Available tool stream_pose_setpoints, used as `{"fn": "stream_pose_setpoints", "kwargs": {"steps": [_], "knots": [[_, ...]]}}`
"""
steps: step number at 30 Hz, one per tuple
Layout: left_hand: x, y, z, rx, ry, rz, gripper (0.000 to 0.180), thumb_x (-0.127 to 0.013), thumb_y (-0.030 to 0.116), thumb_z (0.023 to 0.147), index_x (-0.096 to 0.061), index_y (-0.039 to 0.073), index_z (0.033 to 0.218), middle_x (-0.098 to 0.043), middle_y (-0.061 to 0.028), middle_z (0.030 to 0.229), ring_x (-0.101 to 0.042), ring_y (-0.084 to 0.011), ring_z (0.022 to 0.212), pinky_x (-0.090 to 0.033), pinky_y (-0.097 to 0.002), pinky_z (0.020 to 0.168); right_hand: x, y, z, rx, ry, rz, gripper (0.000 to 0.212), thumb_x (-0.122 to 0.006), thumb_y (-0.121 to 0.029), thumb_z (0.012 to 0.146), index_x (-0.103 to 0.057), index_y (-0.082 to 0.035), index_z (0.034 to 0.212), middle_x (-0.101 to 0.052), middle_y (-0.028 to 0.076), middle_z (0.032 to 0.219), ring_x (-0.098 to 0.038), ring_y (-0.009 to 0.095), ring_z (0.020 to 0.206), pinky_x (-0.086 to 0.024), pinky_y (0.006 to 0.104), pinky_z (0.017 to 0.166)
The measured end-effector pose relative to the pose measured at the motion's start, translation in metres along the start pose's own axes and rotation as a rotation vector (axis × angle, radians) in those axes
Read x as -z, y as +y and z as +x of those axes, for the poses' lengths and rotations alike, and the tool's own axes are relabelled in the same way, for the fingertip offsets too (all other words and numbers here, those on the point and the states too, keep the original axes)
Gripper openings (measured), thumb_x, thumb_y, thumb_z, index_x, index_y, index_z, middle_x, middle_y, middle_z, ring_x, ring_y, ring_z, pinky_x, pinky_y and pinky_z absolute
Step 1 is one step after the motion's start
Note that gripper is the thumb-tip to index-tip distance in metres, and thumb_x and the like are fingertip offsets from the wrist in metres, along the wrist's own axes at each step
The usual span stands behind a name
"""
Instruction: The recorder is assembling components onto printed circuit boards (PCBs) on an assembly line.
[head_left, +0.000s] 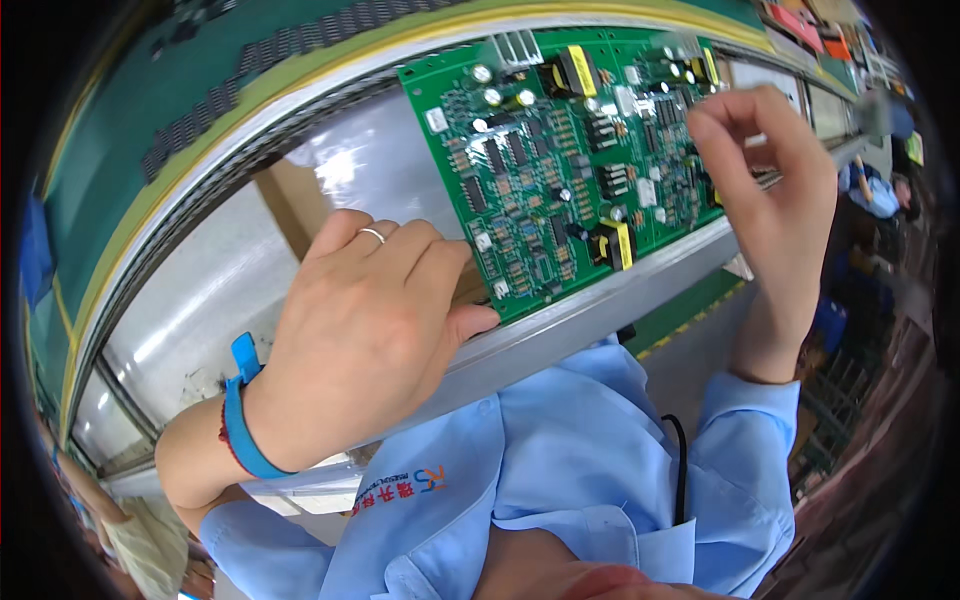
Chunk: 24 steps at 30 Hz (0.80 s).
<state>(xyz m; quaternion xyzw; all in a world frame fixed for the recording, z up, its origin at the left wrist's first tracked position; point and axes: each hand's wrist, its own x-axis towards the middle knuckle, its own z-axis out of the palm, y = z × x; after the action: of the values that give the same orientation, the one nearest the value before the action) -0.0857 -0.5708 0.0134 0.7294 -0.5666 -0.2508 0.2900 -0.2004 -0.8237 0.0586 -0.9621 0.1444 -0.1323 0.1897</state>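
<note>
Between the near and far metal rails (600,288), a populated green circuit board (548,165), component side up, long axis left to right. Against its left edge, left hand (375,310) with bent fingers; gripping or only touching, impossible to tell. Over its partly hidden right end, right hand (785,190), fingers curled; pinching, also unclear. At far right, red bin-like shape (797,28), contents too blurred to tell.

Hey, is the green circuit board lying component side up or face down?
Component side up: the green circuit board shows its black-and-yellow parts and chips on top.
</note>
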Motion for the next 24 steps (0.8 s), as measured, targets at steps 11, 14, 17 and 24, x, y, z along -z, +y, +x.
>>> {"fn": "stream_pose_setpoints", "kwargs": {"steps": [11,14,17,24], "knots": [[0.008,-0.013,-0.008,-0.078,-0.067,0.016,0.035,-0.076,0.022,0.081,-0.064,0.0,0.106,-0.065,-0.0133,0.097,-0.061,-0.0322,0.086,-0.042,-0.0429,0.083,-0.011,-0.012,-0.084,-0.387,0.063,-0.128,0.009,-0.075,-0.007,0.081,-0.067,-0.005,0.084,-0.065,0.003,0.076,-0.062,0.014,0.062,-0.049,0.0259,0.057],[0.008,-0.016,-0.009,-0.08,-0.026,0.019,0.036,-0.077,0.019,0.078,-0.064,0.001,0.106,-0.064,-0.0115,0.094,-0.06,-0.0307,0.082,-0.041,-0.042,0.083,-0.013,-0.007,-0.086,-0.414,0.058,-0.203,0.008,-0.075,-0.008,0.08,-0.068,-0.005,0.082,-0.065,0.002,0.076,-0.062,0.014,0.061,-0.05,0.0262,0.057],[0.009,-0.02,-0.01,-0.084,0.009,0.025,0.038,-0.078,0.017,0.076,-0.065,0.001,0.107,-0.064,-0.0105,0.092,-0.06,-0.0296,0.079,-0.041,-0.041,0.082,-0.014,-0.006,-0.085,-0.421,0.072,-0.187,0.008,-0.075,-0.009,0.08,-0.068,-0.005,0.081,-0.065,0.002,0.075,-0.062,0.014,0.061,-0.049,0.0266,0.057],[0.013,-0.025,-0.008,-0.02,-0.03,0.025,0.038,-0.077,0.019,0.078,-0.066,0.001,0.109,-0.065,-0.0116,0.093,-0.058,-0.0308,0.083,-0.041,-0.0414,0.083,-0.005,-0.008,-0.071,-0.539,-0.051,-0.237,0.009,-0.075,-0.013,0.081,-0.07,-0.005,0.081,-0.067,0.004,0.076,-0.064,0.016,0.062,-0.05,0.0288,0.058]]}}
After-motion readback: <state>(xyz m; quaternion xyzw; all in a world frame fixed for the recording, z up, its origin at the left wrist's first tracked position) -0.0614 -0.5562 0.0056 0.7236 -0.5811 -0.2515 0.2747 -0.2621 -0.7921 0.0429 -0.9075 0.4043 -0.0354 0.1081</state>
